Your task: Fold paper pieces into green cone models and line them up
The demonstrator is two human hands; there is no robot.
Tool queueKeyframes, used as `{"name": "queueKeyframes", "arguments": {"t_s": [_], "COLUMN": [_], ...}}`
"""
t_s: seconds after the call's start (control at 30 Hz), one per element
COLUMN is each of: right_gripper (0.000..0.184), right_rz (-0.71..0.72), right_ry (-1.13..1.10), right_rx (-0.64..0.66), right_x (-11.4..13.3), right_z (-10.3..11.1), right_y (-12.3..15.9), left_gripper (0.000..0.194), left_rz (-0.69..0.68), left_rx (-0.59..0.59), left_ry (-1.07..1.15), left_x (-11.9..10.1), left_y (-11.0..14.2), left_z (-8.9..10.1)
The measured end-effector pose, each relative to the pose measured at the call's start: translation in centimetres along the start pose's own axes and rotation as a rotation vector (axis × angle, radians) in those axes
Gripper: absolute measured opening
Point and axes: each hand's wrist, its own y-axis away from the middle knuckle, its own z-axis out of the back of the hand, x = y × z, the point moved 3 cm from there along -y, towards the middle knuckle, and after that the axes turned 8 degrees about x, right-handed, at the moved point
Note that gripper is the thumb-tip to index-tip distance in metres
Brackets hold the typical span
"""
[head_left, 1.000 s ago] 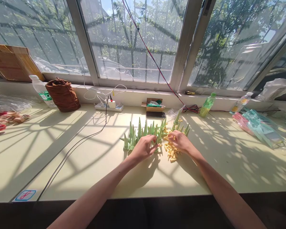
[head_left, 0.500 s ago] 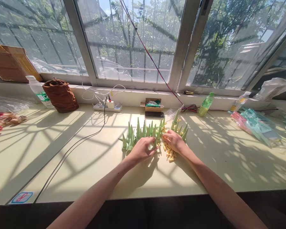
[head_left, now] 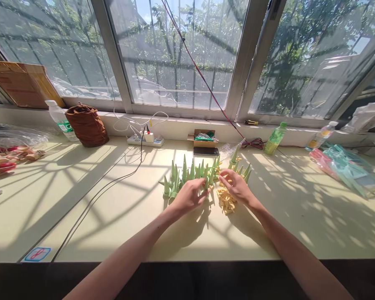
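My left hand (head_left: pixel 190 196) is closed around a pale green pointed piece (head_left: pixel 206 180) at the right side of a cluster of similar green spikes (head_left: pixel 176 179). Part of that piece is hidden by the fingers. My right hand (head_left: pixel 236 186) hovers just right of it, thumb and fingers bent towards each other. Whatever sits between those fingertips is too small to make out. Beneath and in front of the right hand lies a heap of small yellow pieces (head_left: pixel 226 203). More green spikes (head_left: pixel 246 171) stand behind the right hand, partly covered by it.
Behind the spikes are a small open carton (head_left: pixel 203 143) and a dark phone (head_left: pixel 206 151). A power strip (head_left: pixel 145 142) and cables lie to the left, beside a brown bag (head_left: pixel 86 126). A green bottle (head_left: pixel 275 138) and plastic packets (head_left: pixel 346 166) are on the right.
My right hand has lifted a little away from the yellow heap, uncovering more of it. My left hand keeps its hold on the green piece. The view has shifted slightly left.
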Motion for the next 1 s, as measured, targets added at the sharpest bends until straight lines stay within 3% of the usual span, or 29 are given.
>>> {"name": "queueKeyframes", "arguments": {"t_s": [0.2, 0.4, 0.67, 1.0], "right_gripper": [0.027, 0.034, 0.030, 0.026], "right_rz": [-0.056, -0.106, -0.027, -0.027], "right_ry": [-0.348, -0.609, -0.699, -0.680], "right_rx": [0.057, 0.096, -0.017, -0.029], "right_x": [1.0, 2.3, 2.8, 2.6], "right_z": [0.0, -0.8, -0.9, -1.0], "right_y": [0.3, 0.5, 0.6, 0.8], "left_gripper": [0.012, 0.017, 0.017, 0.015], "left_rz": [0.066, 0.108, 0.067, -0.001], "left_rx": [-0.104, -0.133, -0.129, -0.131], "left_ry": [0.233, 0.438, 0.511, 0.568], "left_x": [-0.3, -0.7, -1.2, -1.4], "left_y": [0.0, 0.0, 0.2, 0.2], "left_z": [0.6, 0.8, 1.2, 1.3]}}
